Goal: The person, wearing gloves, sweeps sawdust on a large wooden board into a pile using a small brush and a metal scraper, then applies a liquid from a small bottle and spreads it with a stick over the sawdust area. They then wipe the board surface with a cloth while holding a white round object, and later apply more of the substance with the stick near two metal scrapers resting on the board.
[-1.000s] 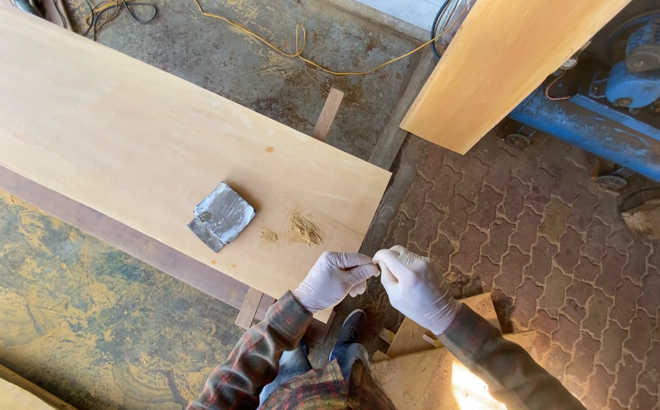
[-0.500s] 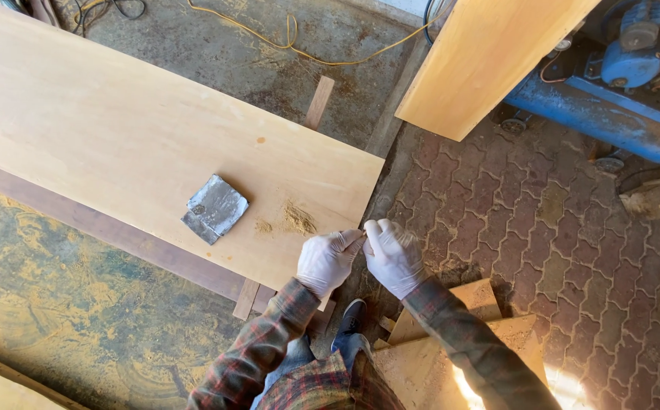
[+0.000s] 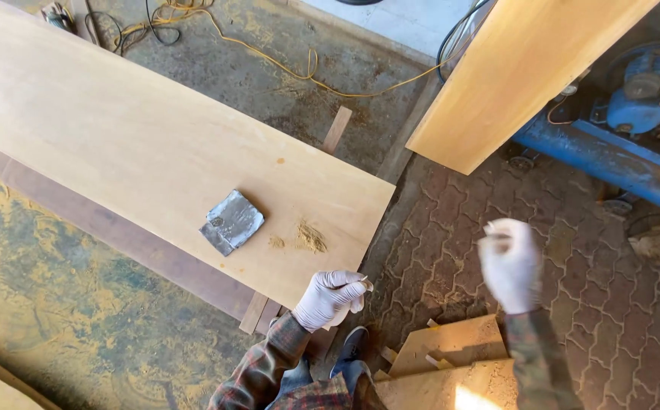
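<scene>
My left hand (image 3: 334,298), in a white glove, is closed at the near corner of a long pale wooden board (image 3: 140,144), with a small pale bit pinched at its fingertips. My right hand (image 3: 508,264), also gloved, is raised over the brick paving to the right, away from the board. It is blurred, and its fingers look drawn together. A crumpled grey pad (image 3: 231,222) lies on the board, with a little heap of sawdust (image 3: 311,237) beside it, both just beyond my left hand.
A second pale board (image 3: 527,76) slants in at the upper right, above a blue compressor tank (image 3: 611,159). A yellow cable (image 3: 269,53) trails over the concrete floor. Wood offcuts (image 3: 451,353) lie by my feet. A darker plank (image 3: 117,228) runs under the board.
My hands were together at the board's corner. The right hand has swung away to the right and up, while the left stays by the corner.
</scene>
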